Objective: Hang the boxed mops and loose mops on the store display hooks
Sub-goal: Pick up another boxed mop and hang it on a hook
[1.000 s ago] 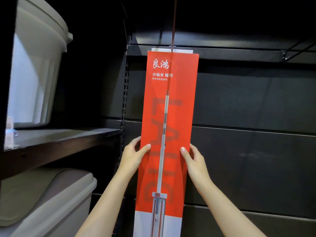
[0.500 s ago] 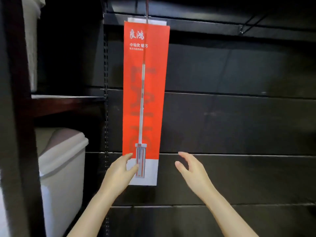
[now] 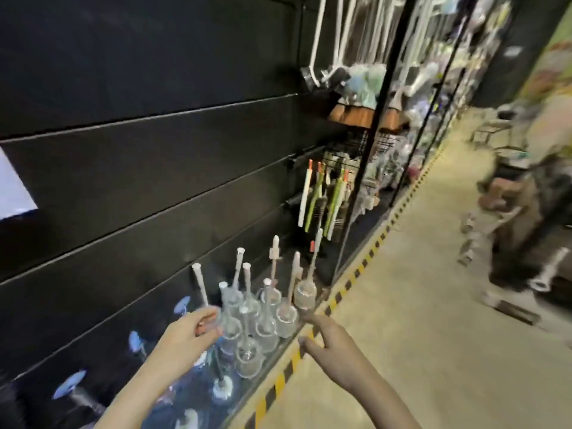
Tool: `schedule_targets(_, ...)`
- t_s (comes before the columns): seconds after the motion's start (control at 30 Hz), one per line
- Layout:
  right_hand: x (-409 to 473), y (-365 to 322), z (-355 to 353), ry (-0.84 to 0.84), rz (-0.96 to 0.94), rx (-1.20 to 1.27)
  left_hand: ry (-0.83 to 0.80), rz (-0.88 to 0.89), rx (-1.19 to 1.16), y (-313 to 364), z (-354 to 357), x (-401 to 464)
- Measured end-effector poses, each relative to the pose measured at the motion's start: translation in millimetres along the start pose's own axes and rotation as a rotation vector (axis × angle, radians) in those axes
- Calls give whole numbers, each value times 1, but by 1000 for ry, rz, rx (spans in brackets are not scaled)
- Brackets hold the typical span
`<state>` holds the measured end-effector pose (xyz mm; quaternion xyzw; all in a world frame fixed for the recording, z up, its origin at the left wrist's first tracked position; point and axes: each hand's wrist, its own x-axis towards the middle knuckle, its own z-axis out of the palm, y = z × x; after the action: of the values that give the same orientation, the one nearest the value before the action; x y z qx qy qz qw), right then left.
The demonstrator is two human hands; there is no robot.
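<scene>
Boxed mop (image 3: 14, 188) hangs well apart from both empty hands.

wall panels (image 3: 148, 168) above left hand (image 3: 185, 332): matt black, smooth | holders (image 3: 247, 360) between the hands: clear glossy plastic, pale plastic-looking handles | floor (image 3: 418, 335) beyond right hand (image 3: 334, 345): matt beige, smooth | edge strip (image 3: 280, 380): yellow-black, dull | far goods: blurred, material unclear

Left hand (image 3: 188, 331) loosely curled, right hand (image 3: 332, 346) fingers spread, both forearms extended, empty
</scene>
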<state>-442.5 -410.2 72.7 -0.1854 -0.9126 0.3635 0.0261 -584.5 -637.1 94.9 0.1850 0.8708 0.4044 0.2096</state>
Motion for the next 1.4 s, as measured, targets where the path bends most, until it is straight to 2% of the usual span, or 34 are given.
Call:
schedule_targets(0.13,-112,85,-25,190,299,123,-276,79,28,44,106,-8)
schedule_targets(0.27,-215,153,-62,445,568,206,-526,223,37,119,217,-35)
schedule_targets(0.4,-301,206,-96,643,744,263,-733,382,43,199,322,-76)
schedule_targets(0.5,-354,245,-125,761,841,332,-829,502,57,254,394,-106)
schedule_targets(0.63,-410,303,-172,891,929,369,-910,563,40,315,481,-137)
schedule_targets(0.83,-458,386,-253,968,951,366,-943,580,67,377,579,-157)
schedule_targets(1.0,-455,445,-318,1020,916,383,-930,517,101,414,635,-125)
schedule_targets(1.17,-444,528,-387,1109,918,433,-921,494,134,472,729,-69)
schedule_targets(1.4,-459,625,-459,1283,1098,492,-1069,607,228,597,886,-48)
